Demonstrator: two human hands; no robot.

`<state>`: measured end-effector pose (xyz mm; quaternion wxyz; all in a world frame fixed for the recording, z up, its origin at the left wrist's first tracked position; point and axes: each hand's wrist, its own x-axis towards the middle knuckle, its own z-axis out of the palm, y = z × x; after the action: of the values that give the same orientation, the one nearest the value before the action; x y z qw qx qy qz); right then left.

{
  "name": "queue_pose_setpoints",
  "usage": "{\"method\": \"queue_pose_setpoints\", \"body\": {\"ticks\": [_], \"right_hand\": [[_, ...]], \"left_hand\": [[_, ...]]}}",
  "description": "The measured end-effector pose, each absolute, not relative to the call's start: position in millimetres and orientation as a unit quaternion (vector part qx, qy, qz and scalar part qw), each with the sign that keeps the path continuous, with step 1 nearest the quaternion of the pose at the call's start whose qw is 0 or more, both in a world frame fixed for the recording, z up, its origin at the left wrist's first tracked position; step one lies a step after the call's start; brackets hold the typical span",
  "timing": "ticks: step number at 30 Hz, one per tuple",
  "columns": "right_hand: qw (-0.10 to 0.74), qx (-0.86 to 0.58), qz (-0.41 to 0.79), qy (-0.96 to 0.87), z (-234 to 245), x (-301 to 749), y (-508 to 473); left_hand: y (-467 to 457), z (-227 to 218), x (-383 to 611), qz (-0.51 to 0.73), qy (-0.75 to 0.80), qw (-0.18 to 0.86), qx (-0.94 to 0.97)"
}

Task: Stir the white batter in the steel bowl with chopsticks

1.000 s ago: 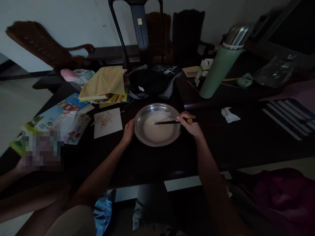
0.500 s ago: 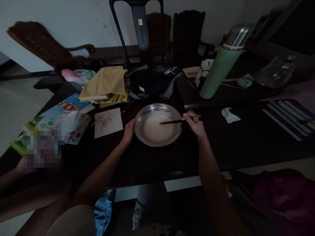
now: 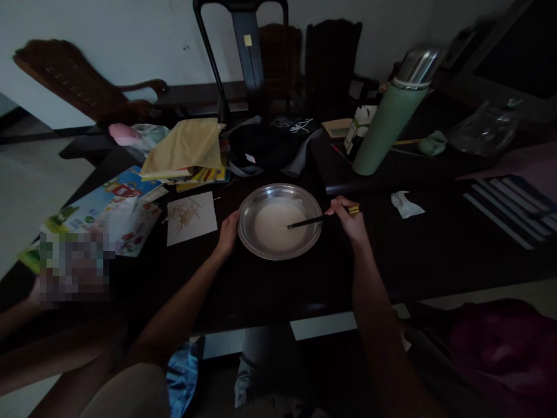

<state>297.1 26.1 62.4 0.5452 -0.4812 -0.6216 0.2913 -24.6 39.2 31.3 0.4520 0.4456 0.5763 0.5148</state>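
Observation:
A round metal basin (image 3: 247, 235) stands on the dark table, with a whitish liquid (image 3: 274, 229) in its bottom. My left hand (image 3: 227, 233) grips the basin's left rim, thumb at the edge. In my right hand (image 3: 348, 219), closed at the basin's right side, is a pair of black chopsticks (image 3: 310, 221) with gold-coloured ends. Their tips dip into the liquid near the middle. Left of my left hand lies a white sheet of paper (image 3: 204, 223) bearing a heap of thin pale sticks.
Behind the basin are a black bag (image 3: 265, 148) and a stack of books under a yellow pouch (image 3: 187, 148). A green thermos (image 3: 387, 128) stands at the back right. A crumpled tissue (image 3: 407, 205) and dark notebooks (image 3: 513, 209) lie rightward. Another person's arm (image 3: 17, 313) is at far left.
The chopstick tips have shifted slightly right and nearer to me within the liquid. My right hand has moved a little to the right; my left hand stays on the rim.

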Motion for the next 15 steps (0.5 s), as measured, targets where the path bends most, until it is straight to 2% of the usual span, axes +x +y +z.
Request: {"method": "queue_pose_setpoints", "body": {"ticks": [5, 12, 15], "right_hand": [[0.484, -0.439, 0.311, -0.689, 61.6, 285.1, 27.9], [0.551, -0.481, 0.281, -0.622, 61.7, 296.2, 26.8], [0.533, -0.452, 0.307, -0.646, 63.1, 292.7, 25.3]], "left_hand": [[40.2, 29.6, -25.1, 0.522, 0.572, 0.454, 0.441], [39.3, 30.0, -25.0, 0.524, 0.578, 0.449, 0.436], [39.2, 31.7, -24.2, 0.524, 0.580, 0.447, 0.434]]}}
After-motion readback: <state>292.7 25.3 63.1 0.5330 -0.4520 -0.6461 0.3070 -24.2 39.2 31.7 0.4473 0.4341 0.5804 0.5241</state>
